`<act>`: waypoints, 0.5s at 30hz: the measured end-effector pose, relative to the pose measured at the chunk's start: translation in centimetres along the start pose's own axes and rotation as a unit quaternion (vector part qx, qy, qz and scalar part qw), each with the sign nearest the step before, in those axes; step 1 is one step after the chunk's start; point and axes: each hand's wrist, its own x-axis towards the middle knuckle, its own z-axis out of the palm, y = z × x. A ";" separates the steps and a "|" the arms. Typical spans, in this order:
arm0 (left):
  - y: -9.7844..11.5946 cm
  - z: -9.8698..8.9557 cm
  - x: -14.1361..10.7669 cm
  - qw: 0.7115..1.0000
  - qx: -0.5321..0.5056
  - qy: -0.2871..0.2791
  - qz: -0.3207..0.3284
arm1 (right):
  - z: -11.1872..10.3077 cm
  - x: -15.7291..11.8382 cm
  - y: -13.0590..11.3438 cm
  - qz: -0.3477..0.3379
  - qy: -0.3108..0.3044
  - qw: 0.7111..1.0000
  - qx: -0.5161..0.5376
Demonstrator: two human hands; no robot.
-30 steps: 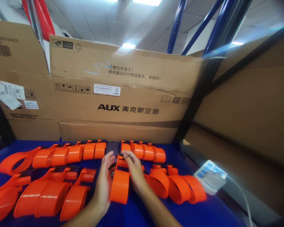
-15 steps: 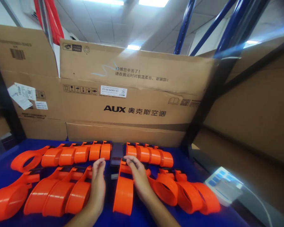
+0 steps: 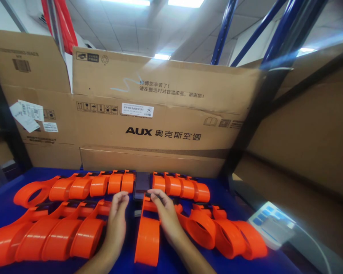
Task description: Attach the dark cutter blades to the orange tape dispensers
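Note:
Orange plastic rings with long arms and black-tipped ends, looking like tape dispensers, stand in rows on a blue surface. My left hand [image 3: 117, 217] is upright at the right end of the front-left row, beside the last orange dispenser [image 3: 85, 238]. Its fingers are extended and slightly bent, and it holds nothing. My right hand [image 3: 166, 213] has its thumb and fingers at the black top end of the middle orange dispenser [image 3: 147, 240], which stands between my hands. The palm side of the fingers is partly hidden.
A dark flat box [image 3: 141, 184] lies between the back rows. More orange dispensers [image 3: 228, 236] lean at front right, near a white power strip [image 3: 271, 224] with a cable. Behind stands a cardboard panel [image 3: 108, 129], framed by a dark post [image 3: 241, 140].
The front-left dispensers have shifted left and now stand closer together. The middle dispenser has moved slightly left and nearer to me. My hands have hardly moved.

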 end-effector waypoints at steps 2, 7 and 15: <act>0.5 1.3 -0.3 0.998 -0.019 -0.054 -0.019 | 0.0 0.1 0.0 -0.009 -0.008 1.000 -0.001; 1.8 4.1 -0.8 0.977 -0.077 -0.189 -0.059 | 0.0 0.2 0.0 -0.028 -0.016 0.999 0.001; 2.6 2.9 -0.9 0.981 -0.113 -0.141 -0.066 | -0.4 -0.8 -1.1 0.014 -0.049 0.996 0.070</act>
